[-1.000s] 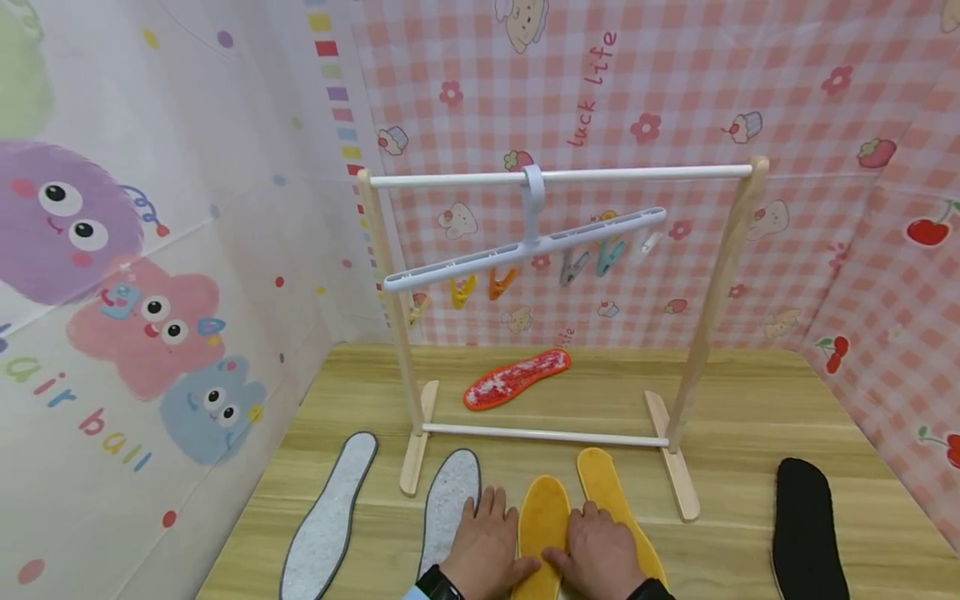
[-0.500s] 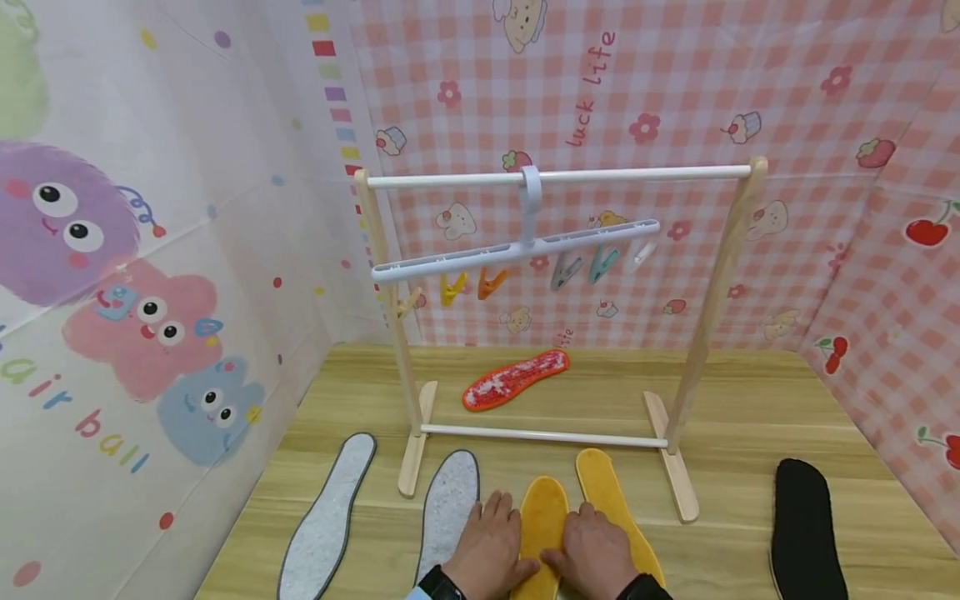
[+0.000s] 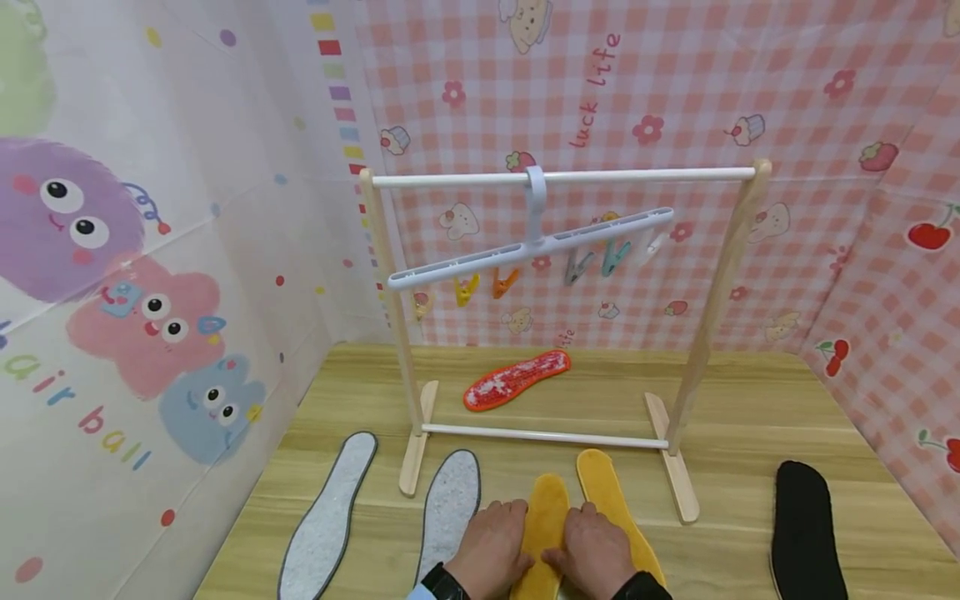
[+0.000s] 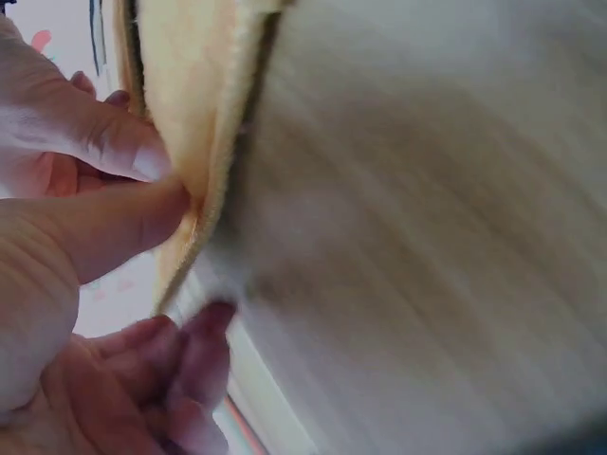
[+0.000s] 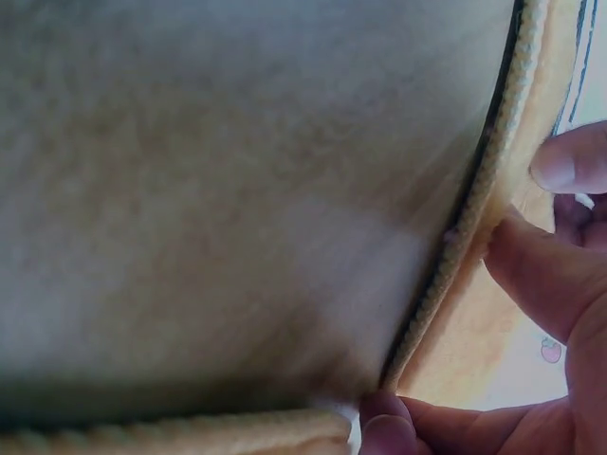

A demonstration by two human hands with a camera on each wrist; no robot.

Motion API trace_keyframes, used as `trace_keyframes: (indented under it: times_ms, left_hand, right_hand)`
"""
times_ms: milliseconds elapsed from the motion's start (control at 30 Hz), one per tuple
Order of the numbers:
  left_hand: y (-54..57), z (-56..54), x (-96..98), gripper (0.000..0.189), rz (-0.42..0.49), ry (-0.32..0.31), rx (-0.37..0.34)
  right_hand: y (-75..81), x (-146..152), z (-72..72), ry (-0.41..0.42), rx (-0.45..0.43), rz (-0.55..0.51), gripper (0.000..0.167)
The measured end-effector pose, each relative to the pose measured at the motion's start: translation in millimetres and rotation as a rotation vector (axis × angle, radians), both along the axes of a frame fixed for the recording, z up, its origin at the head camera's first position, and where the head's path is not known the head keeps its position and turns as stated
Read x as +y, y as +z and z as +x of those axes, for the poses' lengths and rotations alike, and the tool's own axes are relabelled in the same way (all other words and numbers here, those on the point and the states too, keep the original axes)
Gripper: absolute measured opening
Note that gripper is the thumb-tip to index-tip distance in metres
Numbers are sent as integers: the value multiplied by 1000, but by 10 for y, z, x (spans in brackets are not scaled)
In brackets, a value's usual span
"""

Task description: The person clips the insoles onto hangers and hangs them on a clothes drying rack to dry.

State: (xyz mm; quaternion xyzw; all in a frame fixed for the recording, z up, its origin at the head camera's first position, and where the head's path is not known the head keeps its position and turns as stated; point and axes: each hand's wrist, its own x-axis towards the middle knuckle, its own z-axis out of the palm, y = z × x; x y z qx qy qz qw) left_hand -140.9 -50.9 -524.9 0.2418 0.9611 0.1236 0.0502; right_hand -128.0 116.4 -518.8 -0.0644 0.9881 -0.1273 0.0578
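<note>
A yellow insole [image 3: 546, 512] lies toe-end away from me at the front of the table, between my two hands. My left hand [image 3: 491, 542] holds its left edge with curled fingers, the thumb on its upper face. From the other side my right hand [image 3: 600, 546] grips the right edge, fingertips at the rim and thumb on top. In both wrist views the stitched border of the insole [image 4: 194, 95] shows close up beside the thumbs. A second yellow insole [image 3: 602, 483] slants partly behind my right hand, and a grey insole [image 3: 452, 500] lies left of my left hand.
Another grey insole [image 3: 330, 521] lies far left, a black insole [image 3: 808, 529] far right. A wooden rack [image 3: 708, 333] stands behind the hands, carrying a tilted hanger [image 3: 532, 246] with several coloured clips. Beneath it lies a red insole [image 3: 516, 381]. Patterned cloth walls enclose the table.
My left fingers, straight before, have curled in at the left edge of the yellow insole. The right hand has barely moved. The hanger has rocked on its bar.
</note>
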Motion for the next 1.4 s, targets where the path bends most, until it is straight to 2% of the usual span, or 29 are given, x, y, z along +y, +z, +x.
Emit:
trace_keyframes:
  times_ms: [133, 267, 367, 500, 633, 767, 867, 1100, 1300, 1400]
  left_hand:
    - [15, -3, -7, 39, 156, -32, -50]
    - [9, -11, -34, 30, 268, -85, -65]
    - [24, -41, -48, 17, 370, -99, -124]
    - [115, -94, -65, 10, 494, -80, -207]
    - [234, -143, -85, 9, 587, -47, -264]
    - [348, -182, -109, 9, 679, -14, -294]
    - [429, -210, -125, 8, 722, 5, -276]
    - [591, -274, -163, 11, 780, 25, -188]
    - [693, -338, -222, 12, 807, 99, -139]
    - [730, -372, -262, 17, 831, 138, -139]
  right_hand:
    - [6, 36, -7, -4, -6, -23, 50]
    - [-7, 89, -34, -8, -17, -72, 54]
    - [-10, 132, -62, -1, 5, -137, 58]
    - [44, 170, -114, -9, -1, -284, 66]
    - [129, 175, -176, -77, -77, -494, 78]
    - [243, 155, -218, -140, -87, -657, 73]
    - [350, 143, -241, -161, -50, -687, 64]
    - [589, 97, -328, -171, 57, -646, 43]
    - [755, 20, -396, -140, 118, -632, 32]
    - [830, -33, -430, -108, 152, -614, 30]
